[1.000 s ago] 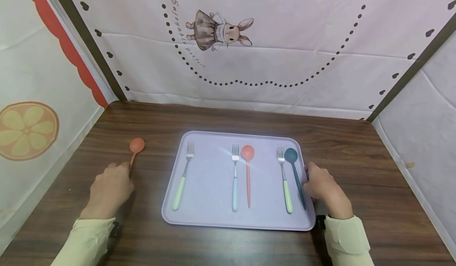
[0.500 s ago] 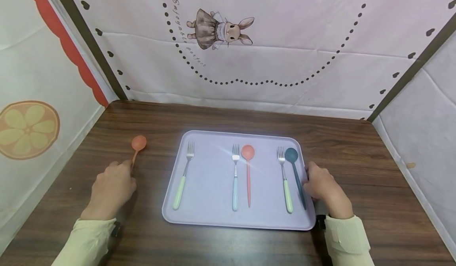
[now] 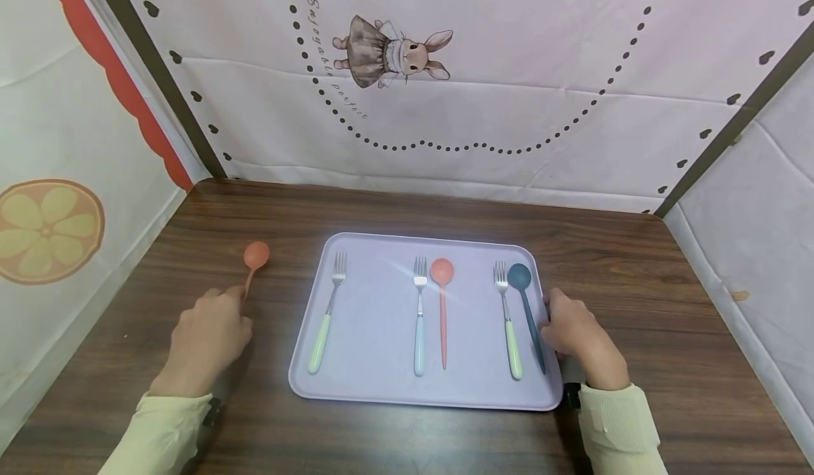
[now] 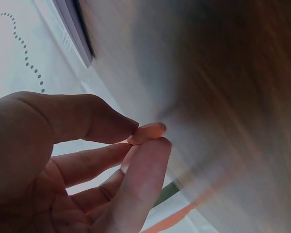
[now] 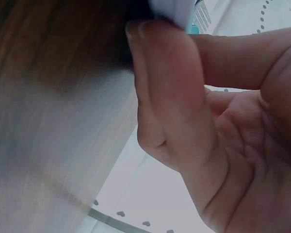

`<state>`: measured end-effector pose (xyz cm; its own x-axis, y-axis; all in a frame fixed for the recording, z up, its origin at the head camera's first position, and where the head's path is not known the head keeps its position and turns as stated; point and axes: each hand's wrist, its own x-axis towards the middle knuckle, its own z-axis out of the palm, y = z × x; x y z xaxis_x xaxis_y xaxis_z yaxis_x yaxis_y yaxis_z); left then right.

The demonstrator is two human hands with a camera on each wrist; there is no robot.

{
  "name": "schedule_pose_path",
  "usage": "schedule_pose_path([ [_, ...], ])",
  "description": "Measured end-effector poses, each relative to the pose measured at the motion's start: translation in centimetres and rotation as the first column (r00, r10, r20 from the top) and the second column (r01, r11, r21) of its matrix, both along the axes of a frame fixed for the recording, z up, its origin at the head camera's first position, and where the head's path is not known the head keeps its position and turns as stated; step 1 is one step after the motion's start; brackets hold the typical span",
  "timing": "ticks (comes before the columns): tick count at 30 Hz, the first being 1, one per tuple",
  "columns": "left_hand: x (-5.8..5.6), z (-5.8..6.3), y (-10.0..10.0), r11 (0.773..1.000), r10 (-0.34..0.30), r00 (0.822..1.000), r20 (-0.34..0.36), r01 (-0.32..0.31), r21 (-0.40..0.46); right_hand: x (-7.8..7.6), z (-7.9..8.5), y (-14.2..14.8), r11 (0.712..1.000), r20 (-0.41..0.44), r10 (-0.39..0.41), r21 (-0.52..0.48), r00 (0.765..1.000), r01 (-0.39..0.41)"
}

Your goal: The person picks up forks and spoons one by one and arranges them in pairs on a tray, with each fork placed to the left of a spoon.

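My left hand pinches an orange spoon by its handle, left of the tray, its round bowl pointing away from me. In the left wrist view, the handle's end pokes out between thumb and fingers. At the right side of a pale lilac tray, my right hand grips the rim; the right wrist view has fingertips and thumb at the tray edge. Closest to that hand on the tray lies a dark teal spoon, beside a fork with a green handle.
Mid-tray, a fork with a light blue handle lies beside a coral pink spoon. Another green-handled fork lies at the tray's left. Printed cloth walls bound the dark wooden table at the back and sides.
My left hand has shifted a little to the right with the orange spoon, closer to the tray. The right hand and the tray look unmoved.
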<state>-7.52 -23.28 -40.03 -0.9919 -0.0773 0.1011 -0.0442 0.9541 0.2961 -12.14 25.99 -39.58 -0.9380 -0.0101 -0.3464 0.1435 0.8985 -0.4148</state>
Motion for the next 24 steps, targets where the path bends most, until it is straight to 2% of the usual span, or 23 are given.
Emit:
schedule_pose_path([
  [6,-0.1,0.3,0.4,1.0,-0.009,1.0,-0.017,0.01,0.006,0.0,0.1,-0.1,1.0,-0.006,0.002,-0.004,1.0,-0.002],
  [17,0.0,0.7,1.3,1.0,-0.021,1.0,-0.006,0.021,0.015,-0.1,0.3,-0.1,1.0,-0.003,0.003,-0.012,1.0,-0.003],
  [24,0.4,1.1,2.3,0.999,-0.042,0.998,-0.052,0.043,0.02,-0.1,0.3,-0.2,1.0,-0.002,-0.003,-0.016,1.0,0.003],
])
